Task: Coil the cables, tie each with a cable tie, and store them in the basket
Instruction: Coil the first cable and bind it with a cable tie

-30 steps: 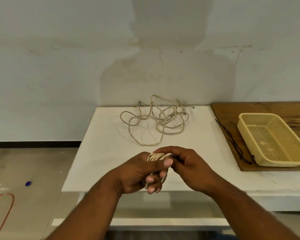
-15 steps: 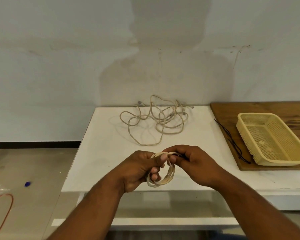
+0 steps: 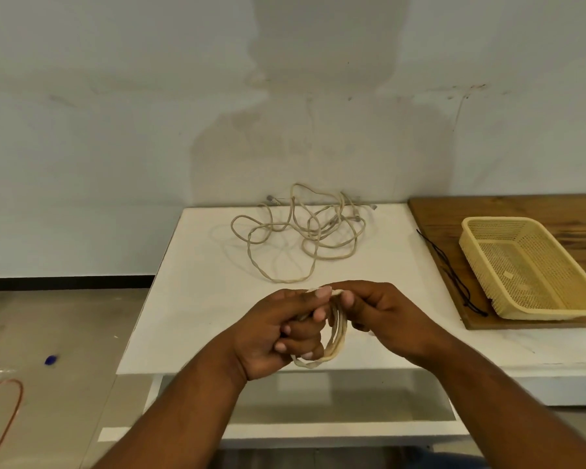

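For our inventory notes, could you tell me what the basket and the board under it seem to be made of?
The basket: likely plastic, pale yellow, matte, with moulded mesh walls. The board beneath: apparently wood, brown with visible grain.

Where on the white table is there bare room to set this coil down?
Bare patches on the white table: the left strip, between its edge and the cable tangle; the stretch between the tangle and the wooden board; the front right corner, below the board. Crowded: the back middle under the tangle, and the board, with basket and black ties.
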